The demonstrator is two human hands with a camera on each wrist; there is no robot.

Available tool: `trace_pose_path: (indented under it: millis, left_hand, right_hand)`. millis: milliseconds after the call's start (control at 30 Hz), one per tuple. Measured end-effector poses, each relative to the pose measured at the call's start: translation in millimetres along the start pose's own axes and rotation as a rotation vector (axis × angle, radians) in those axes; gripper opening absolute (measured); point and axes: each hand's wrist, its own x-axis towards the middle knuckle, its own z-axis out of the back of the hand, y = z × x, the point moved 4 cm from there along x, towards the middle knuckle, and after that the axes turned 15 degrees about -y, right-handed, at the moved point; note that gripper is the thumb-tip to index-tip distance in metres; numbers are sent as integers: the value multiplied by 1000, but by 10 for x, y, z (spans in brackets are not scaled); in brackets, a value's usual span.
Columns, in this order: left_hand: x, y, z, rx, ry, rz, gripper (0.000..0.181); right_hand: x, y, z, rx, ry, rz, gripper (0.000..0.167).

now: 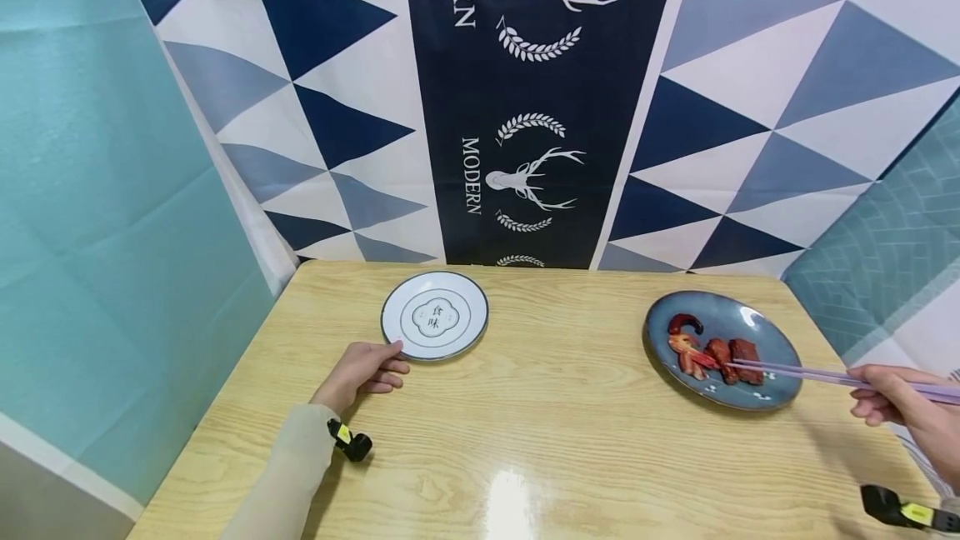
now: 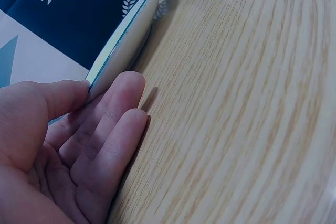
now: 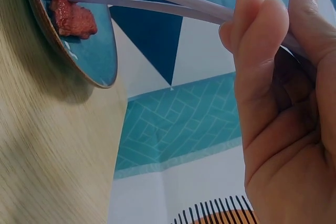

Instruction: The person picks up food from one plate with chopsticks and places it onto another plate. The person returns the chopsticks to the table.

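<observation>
My left hand [image 1: 365,373] pinches the near-left rim of a white plate [image 1: 468,315] with a dark edge and printed characters. In the left wrist view the thumb lies on the rim of the plate [image 2: 126,38], with fingers beneath it. On the right, my right hand [image 1: 903,407] holds a pair of lilac chopsticks [image 1: 817,374]. Their tips reach the reddish-brown food pieces [image 1: 720,354] on a blue plate [image 1: 780,348]. The right wrist view shows the chopsticks [image 3: 157,1] slightly apart, their tips at a brown chunk [image 3: 73,19]; whether they grip it I cannot tell.
Both plates are on a light wooden table [image 1: 525,407], the blue one near its right edge. A patterned cloth wall [image 1: 360,107] rises behind the table, and a teal curtain [image 1: 112,215] hangs at the left.
</observation>
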Motion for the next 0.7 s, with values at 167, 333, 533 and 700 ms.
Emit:
trace_pose_path:
  millis: [167,333,533,700]
  left_hand:
    - [-14,-6,-3,5,-4,-1,40]
    - [-18,-6,-12,-5,-10,11,40]
    - [-20,-10,-3,2,-16,11,41]
    - [-13,-15,-2,14,-19,6,40]
  right_hand:
    - [-6,27,-14,-35,-17,39,52]
    - [3,72,-47,-80,-20,50,51]
    - [42,108,-86,-110,13,51,49]
    - [89,125,-146,-128,48,20,46]
